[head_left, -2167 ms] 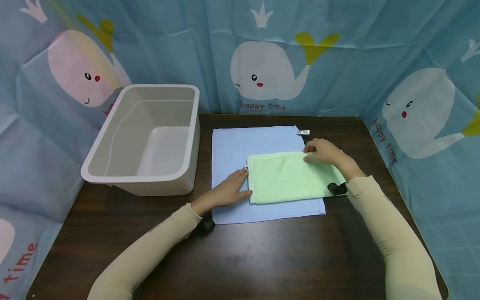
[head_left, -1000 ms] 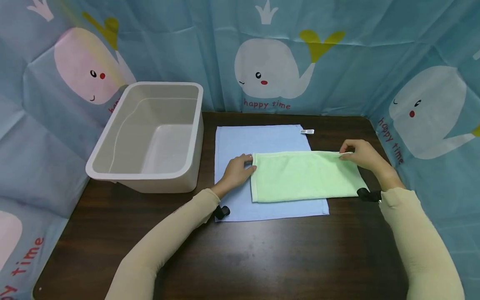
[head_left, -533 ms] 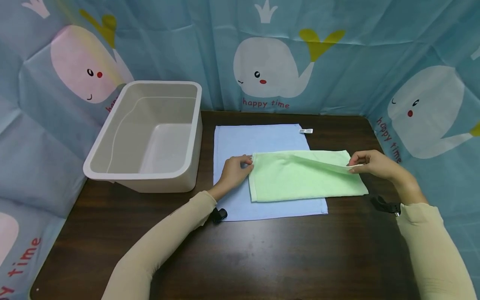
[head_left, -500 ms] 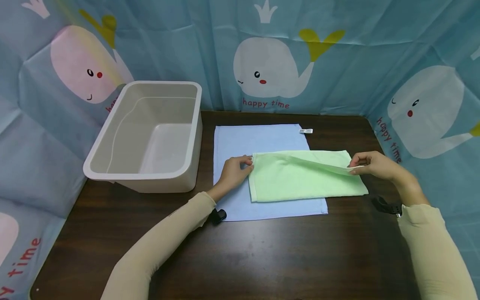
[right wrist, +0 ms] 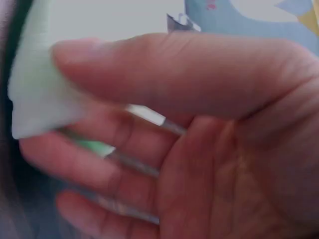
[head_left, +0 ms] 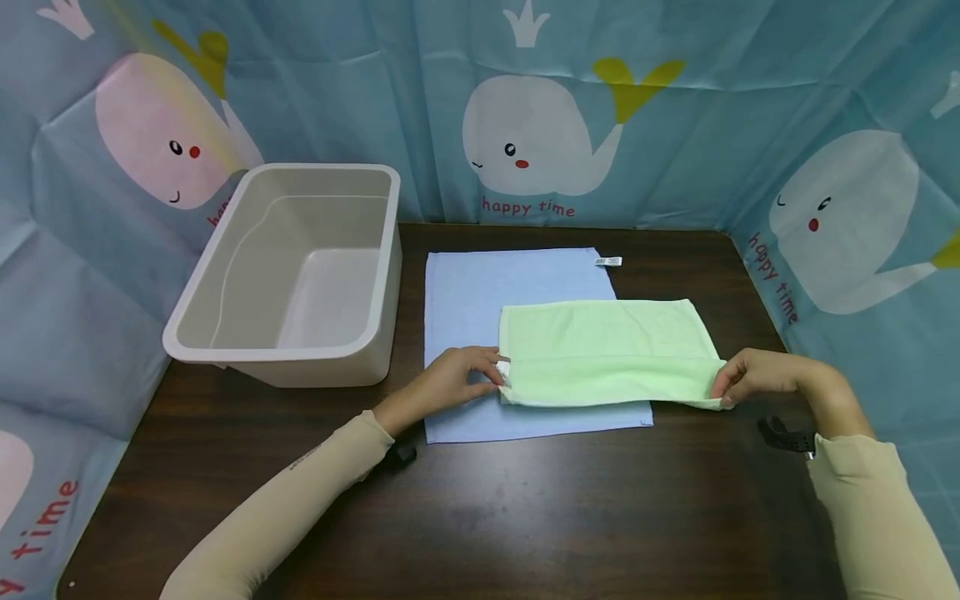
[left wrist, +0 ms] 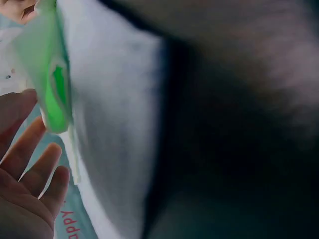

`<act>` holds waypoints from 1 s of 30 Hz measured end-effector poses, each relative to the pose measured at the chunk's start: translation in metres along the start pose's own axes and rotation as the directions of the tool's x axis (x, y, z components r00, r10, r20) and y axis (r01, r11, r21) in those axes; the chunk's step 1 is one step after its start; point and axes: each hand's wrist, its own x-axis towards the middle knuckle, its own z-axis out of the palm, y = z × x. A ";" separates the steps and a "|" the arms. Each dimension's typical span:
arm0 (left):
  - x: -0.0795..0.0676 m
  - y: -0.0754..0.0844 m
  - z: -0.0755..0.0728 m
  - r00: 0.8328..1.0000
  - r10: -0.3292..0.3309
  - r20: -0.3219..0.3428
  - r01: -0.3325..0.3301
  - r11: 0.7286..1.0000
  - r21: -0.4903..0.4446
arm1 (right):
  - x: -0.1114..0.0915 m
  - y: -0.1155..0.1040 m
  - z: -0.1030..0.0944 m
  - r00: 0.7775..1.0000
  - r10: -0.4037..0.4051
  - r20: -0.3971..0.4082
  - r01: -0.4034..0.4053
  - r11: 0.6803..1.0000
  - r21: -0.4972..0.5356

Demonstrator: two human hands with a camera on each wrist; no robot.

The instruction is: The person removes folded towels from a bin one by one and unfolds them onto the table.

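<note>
A light green towel (head_left: 600,333), folded into a long strip, lies over a larger flat blue towel (head_left: 517,275). Its back layer is flat, while a front flap comes down toward the near edge. My left hand (head_left: 461,379) is at the green towel's left end by a small white tag, fingers spread and fairly straight, tips at the edge. In the left wrist view, the folded green end (left wrist: 57,109) shows rounded layers beside the fingertips. My right hand (head_left: 761,375) pinches the green towel's near right corner between thumb and fingers; the right wrist view shows that corner (right wrist: 37,109) at the thumb.
A deep light-grey plastic bin (head_left: 281,354) stands left of the towels with nothing inside. A printed blue curtain (head_left: 420,108) closes off the back and sides of the dark wooden table (head_left: 525,517). A white label (head_left: 608,261) sticks out from the blue towel's far right corner.
My right hand has carried the green towel's far edge toward the near edge, folding the top layer over. The left hand has moved nearer along the left end, its fingers now more spread.
</note>
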 end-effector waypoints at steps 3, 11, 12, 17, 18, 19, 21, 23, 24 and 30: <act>-0.004 -0.002 0.002 0.999 0.018 0.041 -0.018 1.000 -0.001 | 0.004 -0.006 0.006 0.993 0.105 -0.049 -0.108 0.993 -0.051; -0.005 -0.003 0.004 0.999 0.001 0.038 -0.001 1.000 -0.004 | 0.032 -0.043 -0.002 0.965 0.072 -0.251 -0.118 0.978 -0.173; -0.005 -0.003 0.004 0.999 0.000 0.041 0.000 1.000 0.000 | 0.038 -0.049 -0.005 0.960 0.043 -0.277 -0.102 0.974 -0.201; -0.004 -0.004 0.005 0.998 -0.005 0.066 0.005 1.000 0.002 | 0.077 -0.084 -0.013 0.927 -0.106 -0.361 -0.007 0.954 -0.299; -0.003 -0.004 0.005 0.997 -0.006 0.072 0.006 1.000 0.001 | 0.085 -0.092 -0.013 0.923 -0.138 -0.359 0.018 0.948 -0.317; -0.003 -0.004 0.005 0.997 -0.004 0.074 0.003 1.000 0.002 | 0.093 -0.101 -0.014 0.921 -0.170 -0.352 0.047 0.942 -0.331; -0.002 -0.004 0.004 0.997 -0.006 0.078 0.006 1.000 0.002 | 0.108 -0.119 -0.015 0.919 -0.235 -0.317 0.110 0.924 -0.366; -0.001 -0.004 0.003 0.996 -0.012 0.084 0.011 1.000 0.016 | 0.122 -0.135 -0.017 0.920 -0.274 -0.280 0.155 0.911 -0.382; -0.001 -0.005 0.003 0.996 -0.016 0.087 0.014 0.999 0.031 | 0.129 -0.142 -0.018 0.920 -0.289 -0.265 0.170 0.902 -0.396; 0.000 -0.007 -0.001 0.993 -0.023 0.113 0.011 0.994 0.106 | 0.168 -0.169 -0.018 0.924 -0.311 -0.222 0.193 0.881 -0.431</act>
